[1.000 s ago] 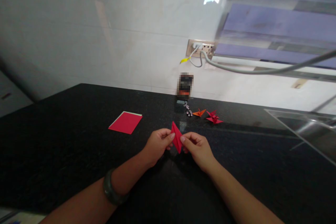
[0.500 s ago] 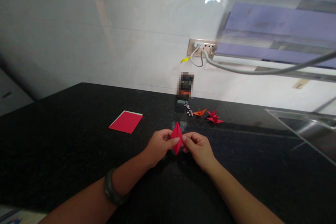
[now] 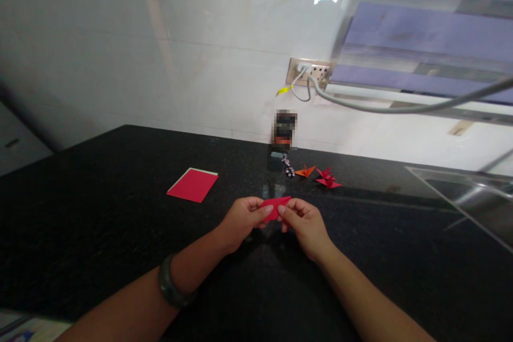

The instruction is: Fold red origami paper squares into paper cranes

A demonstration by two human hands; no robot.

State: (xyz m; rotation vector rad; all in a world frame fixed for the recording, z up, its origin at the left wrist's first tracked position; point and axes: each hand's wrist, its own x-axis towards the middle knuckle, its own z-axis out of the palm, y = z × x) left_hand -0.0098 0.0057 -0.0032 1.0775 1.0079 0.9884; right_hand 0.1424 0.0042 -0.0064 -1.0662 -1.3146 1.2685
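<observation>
A small folded piece of red paper (image 3: 274,207) is pinched between both hands just above the black countertop (image 3: 100,235). My left hand (image 3: 241,220) grips its left side with thumb and fingers closed; a dark bangle sits on that wrist. My right hand (image 3: 303,222) pinches its right side. The folded piece lies nearly flat, with a point toward the right.
A stack of red paper sheets (image 3: 193,184) lies to the left. An orange folded figure (image 3: 305,171) and a red folded figure (image 3: 327,178) sit farther back, near a small dark object (image 3: 284,133) by the wall. A steel sink (image 3: 473,192) is at right.
The folded red piece, which stood upright with its point up, has been turned down to lie nearly flat between the fingers. Both hands stay in the same spot.
</observation>
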